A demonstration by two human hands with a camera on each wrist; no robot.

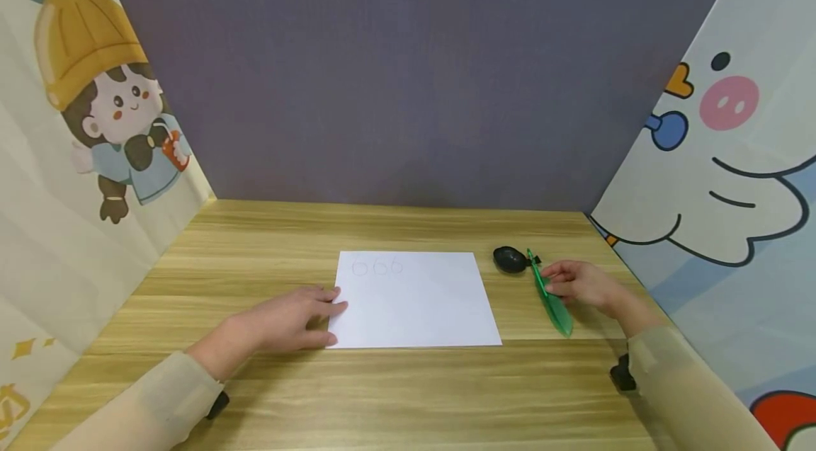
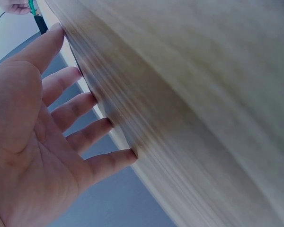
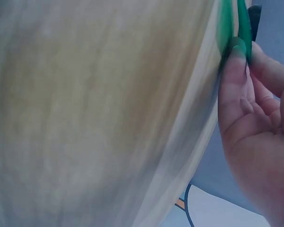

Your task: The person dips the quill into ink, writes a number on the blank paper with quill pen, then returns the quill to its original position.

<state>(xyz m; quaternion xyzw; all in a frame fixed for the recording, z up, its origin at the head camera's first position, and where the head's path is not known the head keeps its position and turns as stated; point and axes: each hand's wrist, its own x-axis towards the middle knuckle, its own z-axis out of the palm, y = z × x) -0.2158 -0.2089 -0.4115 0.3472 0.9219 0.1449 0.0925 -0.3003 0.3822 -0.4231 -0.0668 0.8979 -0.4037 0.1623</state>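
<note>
The left hand (image 1: 290, 320) is laid flat on the light wooden table (image 1: 408, 394), with its fingers straight and a little spread; nothing is held by it. Its fingertips (image 2: 128, 157) are pressed on the left edge of the white rectangular sheet of paper (image 1: 417, 306), near the lower left corner. In the left wrist view the open palm and the five stretched fingers are seen clearly against the wood.

The right hand (image 1: 583, 284) is placed at the right of the paper, and its fingers are curled around the green translucent feather-shaped plastic pen (image 1: 550, 295). The pen is pinched near its middle and lies slanted, its wide feather end toward the person and its thin end toward the small black rounded holder (image 1: 509, 260), which is just beside it. In the right wrist view the fingers (image 3: 236, 71) are seen closed on the green plastic.

The sheet lies in the middle of the table, and three faint round marks (image 1: 377, 267) are drawn near its upper left corner. A grey wall is seen behind the table, and cartoon panels stand at both sides.
</note>
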